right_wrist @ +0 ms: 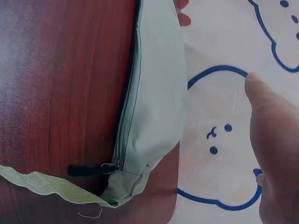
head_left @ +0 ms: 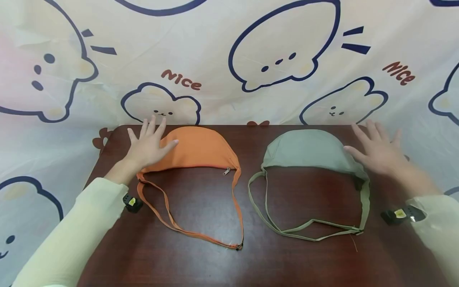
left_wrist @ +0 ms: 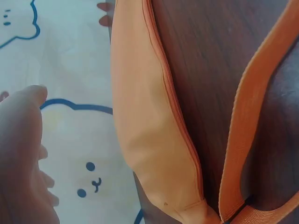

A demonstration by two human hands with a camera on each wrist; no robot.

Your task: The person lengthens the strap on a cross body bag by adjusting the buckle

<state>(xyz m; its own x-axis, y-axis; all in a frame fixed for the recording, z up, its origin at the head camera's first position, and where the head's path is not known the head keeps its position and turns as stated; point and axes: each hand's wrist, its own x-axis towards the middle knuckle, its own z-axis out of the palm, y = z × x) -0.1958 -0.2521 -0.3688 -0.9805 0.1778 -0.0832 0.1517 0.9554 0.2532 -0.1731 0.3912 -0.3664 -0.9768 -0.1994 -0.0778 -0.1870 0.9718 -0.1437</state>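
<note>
An orange crescent-shaped sling bag (head_left: 201,147) lies flat on the left half of the table, its orange strap (head_left: 190,232) looped toward the front. To its right lies a pale green bag (head_left: 305,149) of the same shape, its green strap (head_left: 301,235) also spread frontward. Over the left end of the orange bag my left hand (head_left: 147,145) is held up with fingers spread and nothing in it. My right hand (head_left: 380,149) hovers by the right end of the green bag, fingers spread and holding nothing. A dark zipper pull (right_wrist: 88,170) shows at the green bag's end.
The bags lie on a dark reddish-brown table (head_left: 265,267). Behind and beside it hangs a pale cloth (head_left: 222,48) printed with blue-outlined cartoon figures. Each wrist wears a small black device, one on the left wrist (head_left: 132,203) and one on the right (head_left: 394,216).
</note>
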